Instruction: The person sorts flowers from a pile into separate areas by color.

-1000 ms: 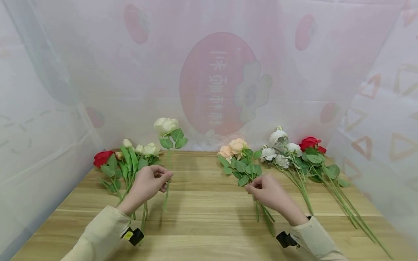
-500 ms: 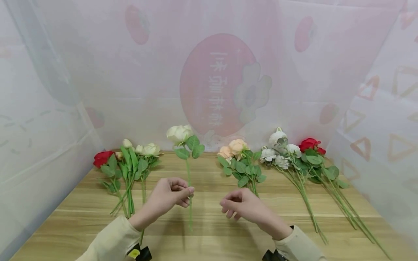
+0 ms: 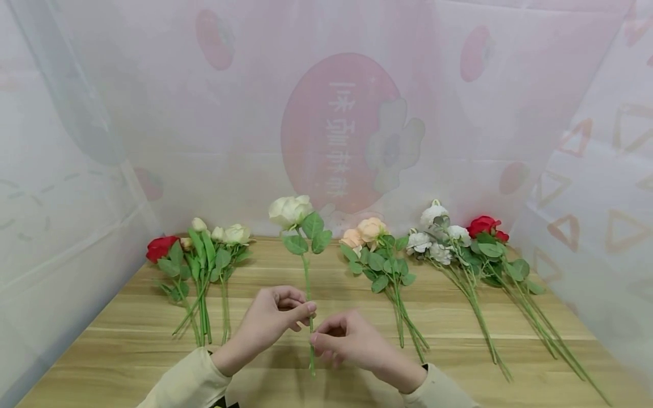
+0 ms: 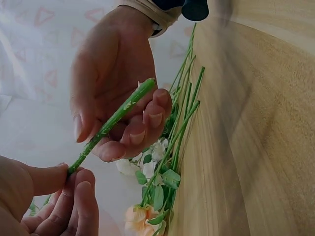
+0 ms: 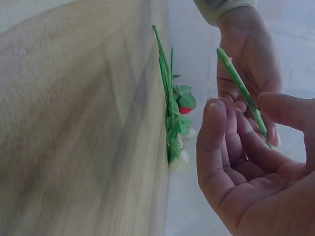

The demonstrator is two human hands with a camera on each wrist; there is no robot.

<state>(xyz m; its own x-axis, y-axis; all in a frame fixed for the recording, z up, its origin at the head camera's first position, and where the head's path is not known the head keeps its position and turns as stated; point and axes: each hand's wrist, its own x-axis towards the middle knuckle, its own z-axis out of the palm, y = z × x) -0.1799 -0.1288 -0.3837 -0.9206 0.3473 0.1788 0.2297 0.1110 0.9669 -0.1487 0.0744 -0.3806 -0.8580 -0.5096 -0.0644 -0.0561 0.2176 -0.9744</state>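
In the head view a cream-white rose (image 3: pixel 291 212) with green leaves stands nearly upright above the middle of the table. My left hand (image 3: pixel 275 317) pinches its green stem between thumb and fingers. Below that grip, the bare stem end (image 4: pixel 113 120) sticks out in the left wrist view. My right hand (image 3: pixel 357 345) is beside this lower stem, its fingers loosely bent. The right wrist view has the stem (image 5: pixel 241 86) between thumb and fingers, which stand apart; whether the thumb touches it I cannot tell.
Left on the wooden table (image 3: pixel 153 362) lie a red rose (image 3: pixel 162 248), a green-leaved bunch with pale buds (image 3: pixel 199 224) and cream roses (image 3: pixel 236 233). To the right lie peach roses (image 3: pixel 371 228), white flowers (image 3: pixel 419 241) and red roses (image 3: pixel 484 225). Fabric walls (image 3: pixel 229 141) enclose the table.
My left hand has carried the cream rose rightward to the middle and slightly nearer. My right hand has moved left from the peach roses to the rose's lower stem.
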